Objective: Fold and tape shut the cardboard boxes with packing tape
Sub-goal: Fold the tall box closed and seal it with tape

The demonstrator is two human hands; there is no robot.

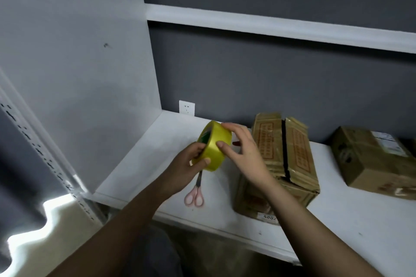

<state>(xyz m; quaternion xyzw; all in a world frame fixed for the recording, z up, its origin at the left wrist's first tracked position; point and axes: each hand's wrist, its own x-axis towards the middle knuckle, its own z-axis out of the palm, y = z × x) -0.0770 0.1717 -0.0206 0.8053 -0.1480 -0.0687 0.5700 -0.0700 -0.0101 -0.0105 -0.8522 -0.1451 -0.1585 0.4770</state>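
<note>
A yellow roll of packing tape [216, 141] is held above the white shelf. My left hand [189, 164] grips its lower left edge, thumb on the outer face. My right hand [243, 150] lies against the roll's right side, with fingertips on the tape's outer surface. Just right of my hands a cardboard box [290, 155] stands on the shelf, its two top flaps folded down with a dark gap between them. A second cardboard box [371, 159] lies further right, closed.
Pink-handled scissors [195, 193] lie on the white shelf [144, 159] below the roll. A wall socket [186, 107] sits on the grey back wall. Another shelf board [270, 22] runs overhead. A white side panel [78, 74] bounds the left.
</note>
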